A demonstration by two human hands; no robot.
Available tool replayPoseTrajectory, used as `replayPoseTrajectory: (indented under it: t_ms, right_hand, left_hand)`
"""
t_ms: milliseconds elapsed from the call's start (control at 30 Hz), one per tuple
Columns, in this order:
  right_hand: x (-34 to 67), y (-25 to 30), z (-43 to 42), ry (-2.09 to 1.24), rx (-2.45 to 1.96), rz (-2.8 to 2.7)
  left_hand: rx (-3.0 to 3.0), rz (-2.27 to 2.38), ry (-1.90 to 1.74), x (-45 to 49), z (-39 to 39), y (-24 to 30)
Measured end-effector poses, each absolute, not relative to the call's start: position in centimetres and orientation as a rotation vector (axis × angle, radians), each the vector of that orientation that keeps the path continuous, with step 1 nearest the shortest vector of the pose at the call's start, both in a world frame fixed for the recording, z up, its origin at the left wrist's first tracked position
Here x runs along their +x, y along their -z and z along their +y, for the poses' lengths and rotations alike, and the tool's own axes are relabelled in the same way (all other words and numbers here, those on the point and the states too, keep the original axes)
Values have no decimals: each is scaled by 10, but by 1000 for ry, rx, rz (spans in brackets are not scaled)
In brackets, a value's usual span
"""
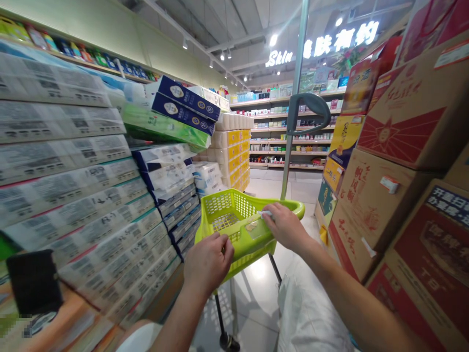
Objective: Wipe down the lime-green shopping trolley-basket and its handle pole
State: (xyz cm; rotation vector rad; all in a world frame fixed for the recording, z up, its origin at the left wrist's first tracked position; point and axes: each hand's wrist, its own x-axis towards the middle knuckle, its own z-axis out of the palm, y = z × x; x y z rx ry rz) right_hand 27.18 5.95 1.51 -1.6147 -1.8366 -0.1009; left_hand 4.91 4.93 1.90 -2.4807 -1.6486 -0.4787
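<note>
A lime-green plastic shopping cart [252,234] with a perforated basket stands in front of me on dark legs. My left hand [208,256] is closed over its near left rim, fingers curled. On the right part of the same rim rests my right hand [286,225], its fingers bent and pinched. A small white piece [264,213] sticks out at those fingertips; I cannot make out its kind. Between the hands, a clear worn label [252,227] lies on the rim. The visible part of the basket floor shows only its grid.
Stacked tissue packs [73,161] rise close on the left, with blue boxes [186,107] leaning on top. Cardboard cartons [388,190] line the right side. A metal pole [293,146] with a grey handle stands behind the cart. Stocked shelves [271,124] stand at the back.
</note>
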Motion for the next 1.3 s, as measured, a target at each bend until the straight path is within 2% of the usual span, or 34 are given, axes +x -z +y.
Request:
replayPoseTrajectory:
  t_ms: [167, 267, 500, 733, 900, 1067, 1167, 1300]
  right_hand:
    - [240, 6, 40, 217, -1214, -1897]
    - [255, 16, 40, 265, -1103, -1867]
    - [279, 27, 42, 315, -1198, -1616]
    - [267, 25, 41, 340, -1061, -1818]
    - [302, 27, 51, 349, -1243, -1631]
    - [267, 27, 35, 332, -1199, -1661]
    - [253, 26, 31, 307, -1116, -1774]
    - [272, 28, 45, 250, -1049, -1828]
  left_hand:
    - [-2531, -1604, 508, 40, 54, -18]
    - [-2564, -1577, 532, 31, 58, -17]
    - [-2583, -1458, 673, 12, 66, -14]
    - [-2736, -1195, 830, -17, 81, -8]
    - [-2590, -1134, 735, -34, 83, -15]
    - [-2261, -1217, 811, -9, 64, -29]
    - [-2465, -1152, 891, 26, 53, -30]
    - [-2660, -1115, 797, 70, 49, -27]
